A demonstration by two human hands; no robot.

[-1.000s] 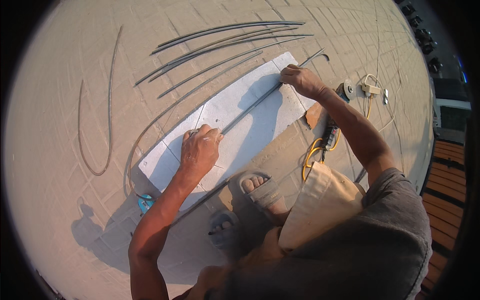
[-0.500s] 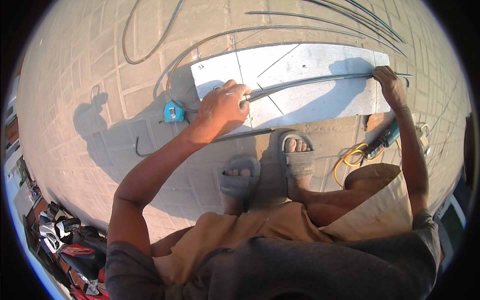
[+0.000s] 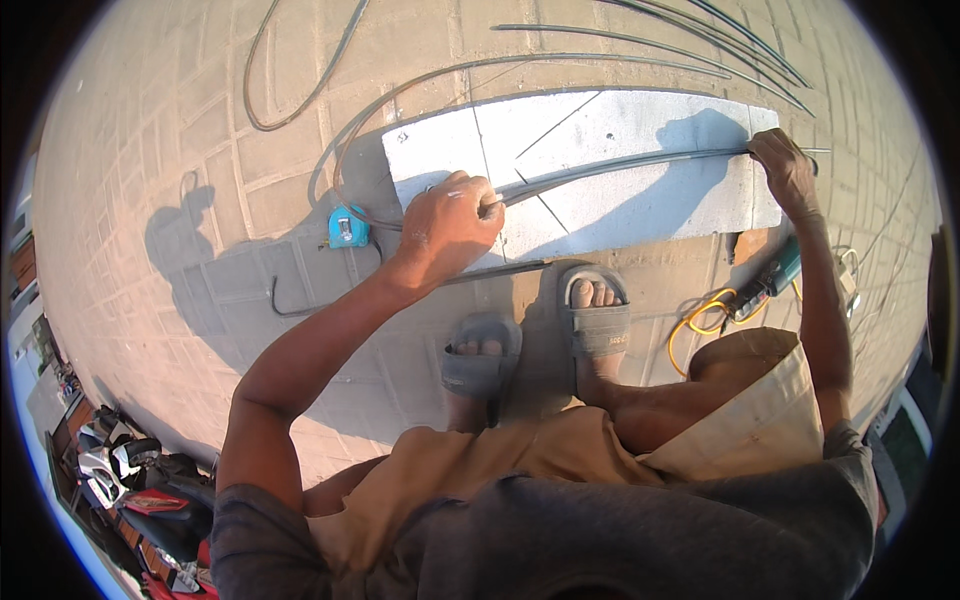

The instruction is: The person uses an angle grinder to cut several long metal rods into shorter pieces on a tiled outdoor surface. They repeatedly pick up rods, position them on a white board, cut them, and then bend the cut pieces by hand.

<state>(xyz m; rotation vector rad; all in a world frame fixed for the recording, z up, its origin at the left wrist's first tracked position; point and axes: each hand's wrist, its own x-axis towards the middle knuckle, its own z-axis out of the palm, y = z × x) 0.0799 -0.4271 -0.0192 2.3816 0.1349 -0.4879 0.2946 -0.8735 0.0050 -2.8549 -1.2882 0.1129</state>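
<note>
Two or more thin dark metal rods (image 3: 630, 168) lie side by side over a white slab (image 3: 440, 140) with dark lines marked on it. My left hand (image 3: 452, 222) is closed around them near the slab's left end, fingers curled and thumb on top. At the slab's right end, my right hand (image 3: 785, 172) pinches the rods, and their tips poke out a little past it. From my left hand a rod curves away to the left and loops back toward the far side. The rods' stretch inside my left fist is hidden.
A teal tape measure (image 3: 348, 227) rests left of the slab, near a hooked rod (image 3: 280, 312). On the right are a green power tool (image 3: 784, 268) and a yellow cord (image 3: 688, 325). Several loose rods (image 3: 640, 42) lie beyond the slab. A motorcycle (image 3: 150, 495) stands lower left.
My left hand has shifted very slightly toward me, its fingers more tightly curled. My right hand has turned a little and still pinches the rods. The slab has barely moved.
</note>
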